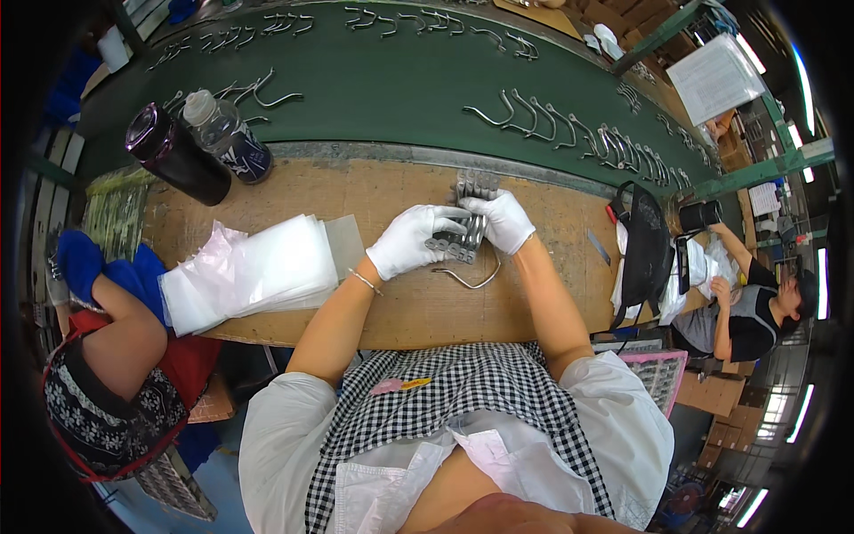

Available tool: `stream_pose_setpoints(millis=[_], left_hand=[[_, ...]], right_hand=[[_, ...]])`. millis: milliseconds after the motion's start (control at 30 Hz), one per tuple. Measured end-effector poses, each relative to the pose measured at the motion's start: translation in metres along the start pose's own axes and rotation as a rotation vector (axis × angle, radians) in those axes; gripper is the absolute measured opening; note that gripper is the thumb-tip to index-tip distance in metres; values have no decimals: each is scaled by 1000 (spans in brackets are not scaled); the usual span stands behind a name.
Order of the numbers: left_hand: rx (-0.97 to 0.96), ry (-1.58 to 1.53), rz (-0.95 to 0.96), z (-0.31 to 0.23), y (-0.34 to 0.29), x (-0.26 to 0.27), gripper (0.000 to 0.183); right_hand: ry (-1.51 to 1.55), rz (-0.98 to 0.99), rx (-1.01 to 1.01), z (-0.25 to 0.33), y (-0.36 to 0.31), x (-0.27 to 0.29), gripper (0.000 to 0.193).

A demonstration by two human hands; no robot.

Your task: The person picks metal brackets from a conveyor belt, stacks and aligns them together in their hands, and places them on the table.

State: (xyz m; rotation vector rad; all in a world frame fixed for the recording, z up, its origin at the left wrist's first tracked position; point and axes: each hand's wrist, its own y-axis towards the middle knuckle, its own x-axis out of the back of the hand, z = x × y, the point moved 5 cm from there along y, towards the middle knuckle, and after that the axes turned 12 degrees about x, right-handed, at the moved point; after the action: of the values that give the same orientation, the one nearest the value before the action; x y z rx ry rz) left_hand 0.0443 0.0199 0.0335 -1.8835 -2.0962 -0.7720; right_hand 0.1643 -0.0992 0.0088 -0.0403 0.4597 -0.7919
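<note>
A bundle of bent metal handles [464,230], stacked side by side with their flat ends lined up, is held over the table in front of me. My left hand [407,240], in a white glove, is closed on the bundle's left side, fingers laid across it. From the right, my gloved right hand [504,222] grips the same bundle, its thumb over the upper part. Just below the bundle a thin curved metal piece [471,283] shows; whether it lies loose on the table cannot be made out. Palms and some fingertips are hidden.
The brown worktable [409,311] carries white plastic bags [258,271], a dark tumbler [182,160], a clear bottle [229,138] and a black bag [647,249]. Beyond runs a green conveyor belt [374,89] with rows of bent metal pieces [569,129]. Other people sit left and right.
</note>
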Motion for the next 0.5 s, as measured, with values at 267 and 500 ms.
stream_pose_setpoints(millis=[267, 500], left_hand=[[369, -321, -65, 23, 3, 0, 56], [589, -374, -162, 25, 2, 14, 45]], right_hand=[[-551, 26, 94, 47, 41, -4, 27], [-562, 4, 359, 110, 141, -46, 39]])
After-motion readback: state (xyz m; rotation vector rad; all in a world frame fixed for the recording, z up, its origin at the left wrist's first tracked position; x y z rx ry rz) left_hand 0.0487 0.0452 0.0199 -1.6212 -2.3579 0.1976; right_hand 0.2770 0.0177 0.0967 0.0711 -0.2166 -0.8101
